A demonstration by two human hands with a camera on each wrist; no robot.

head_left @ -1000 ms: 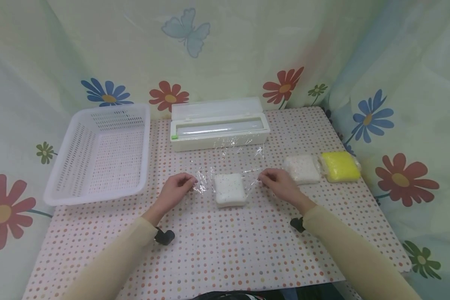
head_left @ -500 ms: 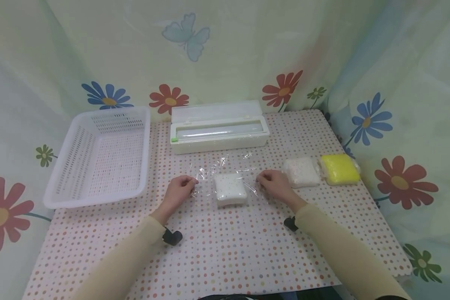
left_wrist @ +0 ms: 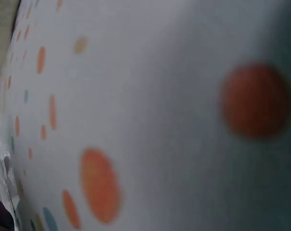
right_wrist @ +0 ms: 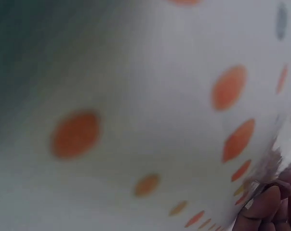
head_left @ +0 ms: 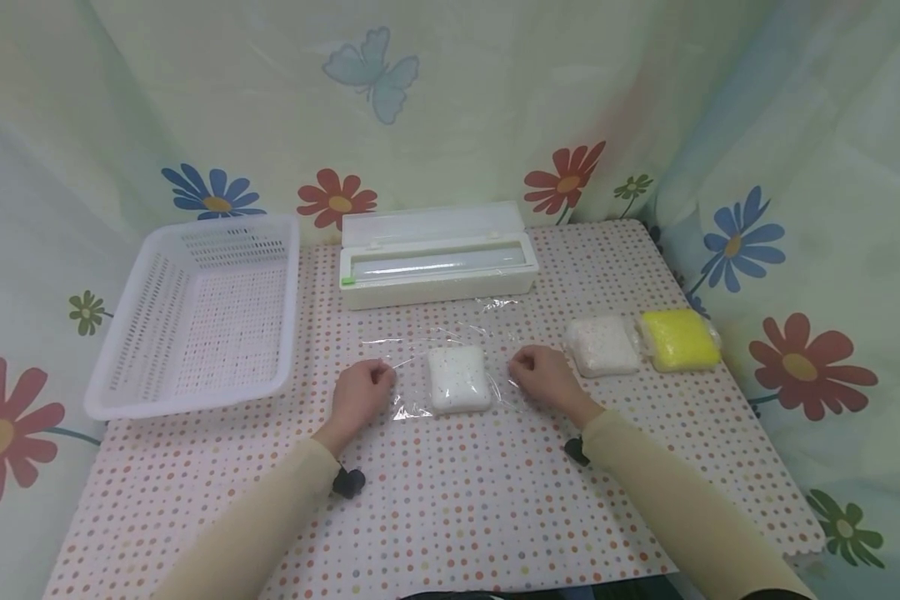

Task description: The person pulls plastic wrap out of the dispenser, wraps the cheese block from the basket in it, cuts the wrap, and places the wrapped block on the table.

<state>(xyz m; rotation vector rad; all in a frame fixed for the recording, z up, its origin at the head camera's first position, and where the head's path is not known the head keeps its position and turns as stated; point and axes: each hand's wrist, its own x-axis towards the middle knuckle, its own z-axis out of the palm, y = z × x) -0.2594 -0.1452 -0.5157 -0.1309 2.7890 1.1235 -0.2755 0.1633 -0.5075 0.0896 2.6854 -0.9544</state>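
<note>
In the head view, a white speckled block with rounded corners point(head_left: 459, 379) lies on the table between the two hands. A sheet of clear cling film point(head_left: 412, 407) spreads over it, wrinkled and shiny on both sides. My left hand point(head_left: 360, 396) pinches the film's left edge with thumb and fingers. On the other side, my right hand point(head_left: 553, 379) pinches the right edge; the right wrist view shows its fingers point(right_wrist: 263, 207) closed on the film. The left wrist view has mostly tabletop, with a bit of film and dark fingertips point(left_wrist: 0, 214) at its left border.
Behind the block stands a white cling film dispenser point(head_left: 438, 283), lid raised, roll inside. A white plastic basket point(head_left: 292, 333) is at the left. Toward the right lie a film-wrapped white block point(head_left: 605, 345) and a wrapped yellow one point(head_left: 680, 340) on the dotted table point(head_left: 450, 508).
The film has come down from near the dispenser onto the block and now lies flatter. Both hands have moved slightly toward the body, still holding its edges.
</note>
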